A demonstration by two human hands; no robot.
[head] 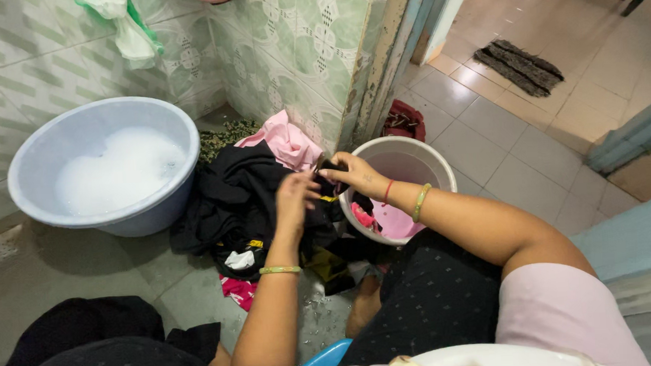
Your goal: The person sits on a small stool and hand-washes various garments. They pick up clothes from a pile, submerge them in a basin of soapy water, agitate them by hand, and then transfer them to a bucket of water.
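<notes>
Nearest the lens, a white rim (498, 356) crosses the bottom edge, with a pink sleeve (562, 312) and dark dotted trousers (428, 296) just beyond it. Largest item on the floor: a pale blue basin (106, 168) of sudsy water, standing against the tiled wall (281, 51). Beside it lies a heap of dark clothes (230, 203), with a pink garment (286, 140) at its far edge by the wall corner. A smaller white bucket (428, 159) stands to the right of the heap, pink cloth inside it. A dark floor mat (520, 65) lies well apart on the tiled floor beyond the doorway.

Both hands meet above the gap between heap and bucket. The left hand (294, 199) is closed, fingers curled into a black garment (326, 194). The right hand (355, 175) pinches the same garment's upper edge between thumb and fingertips. Each wrist carries a green bangle; the right also a red thread.
</notes>
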